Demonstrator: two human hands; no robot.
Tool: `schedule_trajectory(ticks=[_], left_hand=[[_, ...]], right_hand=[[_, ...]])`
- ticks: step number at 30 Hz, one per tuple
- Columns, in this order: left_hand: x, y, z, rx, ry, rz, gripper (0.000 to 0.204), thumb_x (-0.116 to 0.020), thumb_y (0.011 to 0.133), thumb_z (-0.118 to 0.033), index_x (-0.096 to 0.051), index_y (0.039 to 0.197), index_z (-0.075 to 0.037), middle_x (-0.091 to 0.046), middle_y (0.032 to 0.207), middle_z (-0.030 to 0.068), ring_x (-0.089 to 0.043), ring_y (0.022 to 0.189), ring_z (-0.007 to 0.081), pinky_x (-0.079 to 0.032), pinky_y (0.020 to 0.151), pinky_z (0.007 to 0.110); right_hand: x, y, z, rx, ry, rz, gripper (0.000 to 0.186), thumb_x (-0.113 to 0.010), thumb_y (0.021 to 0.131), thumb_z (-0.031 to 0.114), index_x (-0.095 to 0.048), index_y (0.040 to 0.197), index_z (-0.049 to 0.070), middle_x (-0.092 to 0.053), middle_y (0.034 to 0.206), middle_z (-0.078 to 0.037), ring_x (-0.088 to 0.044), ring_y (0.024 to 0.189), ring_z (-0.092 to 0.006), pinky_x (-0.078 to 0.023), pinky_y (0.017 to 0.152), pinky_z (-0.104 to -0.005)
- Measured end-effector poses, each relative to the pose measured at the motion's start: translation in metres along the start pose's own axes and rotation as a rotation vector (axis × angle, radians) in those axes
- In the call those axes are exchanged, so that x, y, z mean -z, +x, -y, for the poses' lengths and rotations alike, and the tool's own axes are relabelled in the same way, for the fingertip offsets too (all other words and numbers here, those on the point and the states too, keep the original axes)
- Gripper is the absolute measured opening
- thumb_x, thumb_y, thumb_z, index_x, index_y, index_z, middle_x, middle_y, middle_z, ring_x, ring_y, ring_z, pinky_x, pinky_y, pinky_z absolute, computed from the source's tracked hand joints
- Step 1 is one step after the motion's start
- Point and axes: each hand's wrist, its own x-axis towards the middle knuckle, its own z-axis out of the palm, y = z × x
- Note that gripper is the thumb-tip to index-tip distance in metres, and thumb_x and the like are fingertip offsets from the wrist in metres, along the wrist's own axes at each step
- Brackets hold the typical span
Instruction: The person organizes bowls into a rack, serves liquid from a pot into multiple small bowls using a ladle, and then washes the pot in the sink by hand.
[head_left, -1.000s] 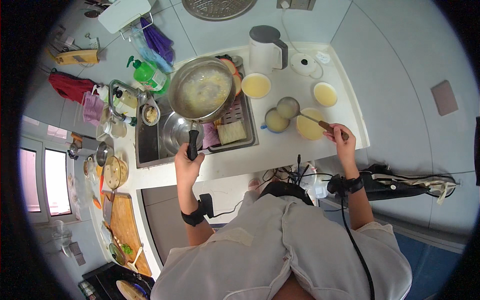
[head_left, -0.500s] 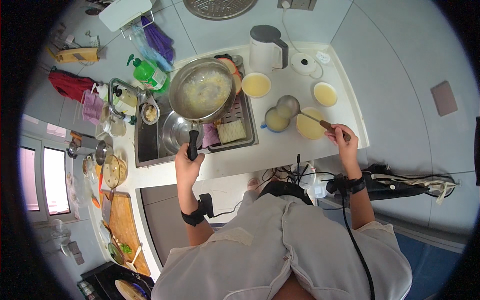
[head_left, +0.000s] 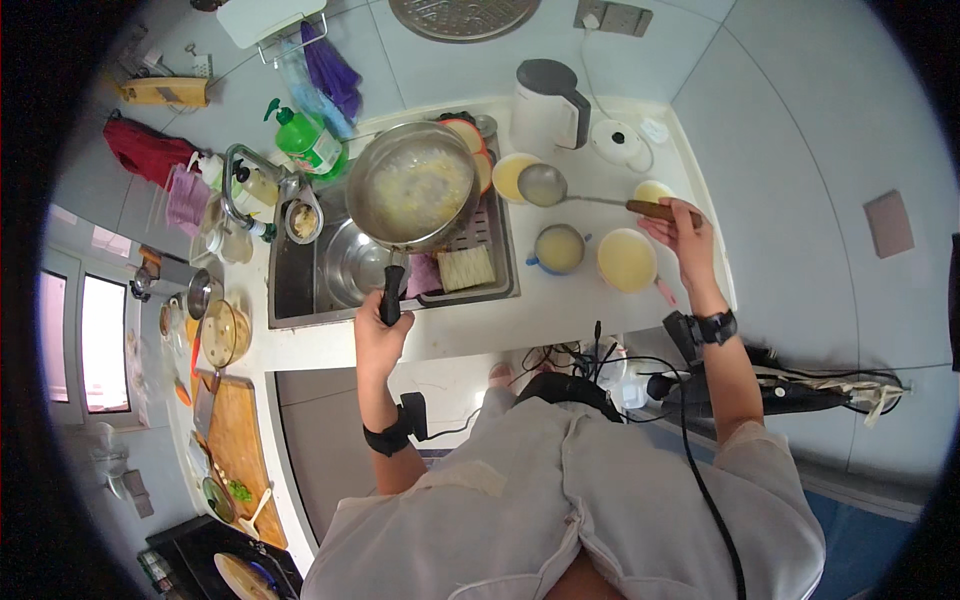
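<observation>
My left hand (head_left: 382, 338) is closed round the black handle of a steel pan (head_left: 413, 190). The pan is over the sink, with pale yellow bits of food in cloudy liquid inside. In my right hand (head_left: 688, 240) is the wooden handle of a ladle (head_left: 543, 186). The ladle's bowl overlaps the right rim of a pale yellow-filled bowl (head_left: 507, 176); whether they touch I cannot tell. Nearer me stand a blue-handled cup (head_left: 560, 250) and a bowl with a pink handle (head_left: 628, 262), both holding similar liquid. My right hand partly covers another filled bowl (head_left: 652, 190).
Behind the bowls stand a white kettle (head_left: 545, 105) and a white lid (head_left: 614, 142). The sink (head_left: 296, 290) holds a glass-like bowl and a rack with a sponge. A green soap bottle (head_left: 308, 145) is by the tap (head_left: 238, 190). A cutting board (head_left: 240, 440) lies at left.
My right hand has moved the ladle away from me and leftward, from over the blue-handled cup to the far left bowl. My left hand keeps its grip on the pan. The view has shifted slightly.
</observation>
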Motion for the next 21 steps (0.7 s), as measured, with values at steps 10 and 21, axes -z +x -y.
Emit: schedule_trajectory(ticks=[10, 21], left_hand=[[-0.001, -0.009, 0.002, 0.030, -0.047, 0.027, 0.019, -0.060, 0.061, -0.001, -0.049, 0.075, 0.002, -0.038, 0.055, 0.0019, -0.034, 0.051, 0.0102, -0.029, 0.046, 0.025], [-0.009, -0.009, -0.005, -0.088, 0.116, -0.041, 0.018, -0.057, 0.061, -0.002, -0.047, 0.075, 0.002, -0.040, 0.052, 0.0099, -0.036, 0.046, 0.0181, -0.033, 0.046, 0.029]], right_hand=[[-0.025, 0.033, -0.047, 0.733, -0.986, 0.453, 0.027, -0.060, 0.071, 0.005, -0.055, 0.097, 0.009, -0.057, 0.090, -0.010, -0.058, 0.070, -0.0251, -0.047, 0.061, -0.0295], [-0.009, 0.027, -0.024, 0.298, -0.149, 0.055, 0.018, -0.050, 0.085, 0.009, -0.053, 0.096, -0.004, -0.059, 0.089, -0.012, -0.060, 0.077, -0.0187, -0.049, 0.068, -0.0258]])
